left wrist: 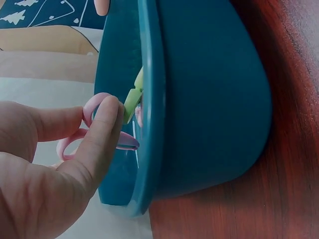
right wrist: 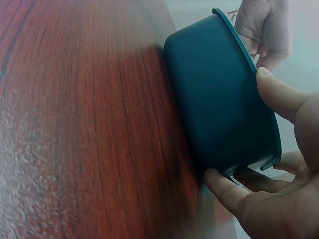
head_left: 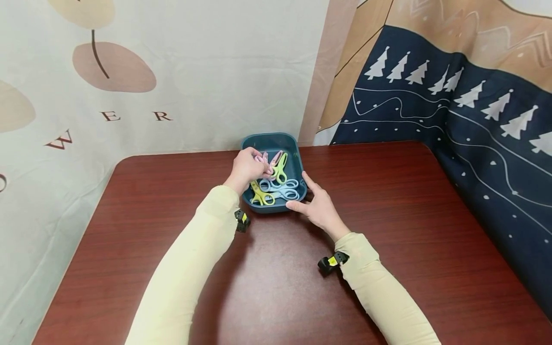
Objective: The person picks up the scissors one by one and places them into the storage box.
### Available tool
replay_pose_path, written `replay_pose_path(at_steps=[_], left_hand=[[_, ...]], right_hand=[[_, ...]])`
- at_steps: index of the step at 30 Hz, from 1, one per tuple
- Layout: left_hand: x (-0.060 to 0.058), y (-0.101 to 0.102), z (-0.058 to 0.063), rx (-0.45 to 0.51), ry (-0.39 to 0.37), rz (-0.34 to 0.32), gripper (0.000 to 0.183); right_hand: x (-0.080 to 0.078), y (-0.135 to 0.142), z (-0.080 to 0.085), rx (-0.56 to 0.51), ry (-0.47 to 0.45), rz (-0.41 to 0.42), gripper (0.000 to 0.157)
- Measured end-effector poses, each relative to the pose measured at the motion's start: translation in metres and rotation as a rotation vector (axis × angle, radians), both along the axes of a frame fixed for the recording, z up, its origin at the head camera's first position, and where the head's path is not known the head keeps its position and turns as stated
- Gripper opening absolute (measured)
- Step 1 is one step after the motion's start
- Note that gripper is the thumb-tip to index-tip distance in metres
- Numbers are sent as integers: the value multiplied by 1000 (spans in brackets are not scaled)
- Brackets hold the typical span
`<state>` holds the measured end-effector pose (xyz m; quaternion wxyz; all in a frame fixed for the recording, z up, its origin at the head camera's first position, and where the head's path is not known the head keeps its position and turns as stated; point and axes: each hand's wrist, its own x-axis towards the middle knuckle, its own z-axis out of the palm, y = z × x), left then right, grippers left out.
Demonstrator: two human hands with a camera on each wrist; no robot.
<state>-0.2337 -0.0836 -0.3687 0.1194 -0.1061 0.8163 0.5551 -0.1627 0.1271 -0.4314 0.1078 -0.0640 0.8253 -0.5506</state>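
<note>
A dark teal plastic bin (head_left: pixel 268 209) stands at the table's far edge with several small scissors inside. My left hand (head_left: pixel 247 168) reaches over its left side. Thumb and fingers pinch a pair of pink scissors by the handle rings; in the left wrist view the pink scissors (left wrist: pixel 128 141) point into the bin. My right hand (head_left: pixel 319 206) grips the bin's near right corner, thumb at the rim and the other fingers along the side. Inside lie lime green scissors (head_left: pixel 281 165), light blue scissors (head_left: pixel 278 186), yellow scissors (head_left: pixel 257 191) and another pink piece.
The reddish-brown wooden table (head_left: pixel 276 278) extends toward me and to both sides. Behind it hangs a pale printed cloth (head_left: pixel 215 86), and a navy cloth with white trees (head_left: pixel 401 105) is at the right. Each wrist carries a small black camera.
</note>
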Motion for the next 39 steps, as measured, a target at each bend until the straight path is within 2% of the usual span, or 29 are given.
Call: replay_pose_path(at_steps=[10,23,27,34,39], left_hand=[[2,-2,-1,-58,-21,-9,37],[4,-8,1,-124,-41,-72,29],[4,-9,4,-135,-67,-101,35],[6,-14,10,-118,-127,-130,54],[8,-19,12,-112,-141,-150,58]], right_hand=[[1,-1,0,-5,14,6,99],[0,-2,-1,-9,3,2,99],[0,-1,1,-14,1,3,99],[0,0,1,-36,11,6,99],[0,1,-1,-40,9,11,99]])
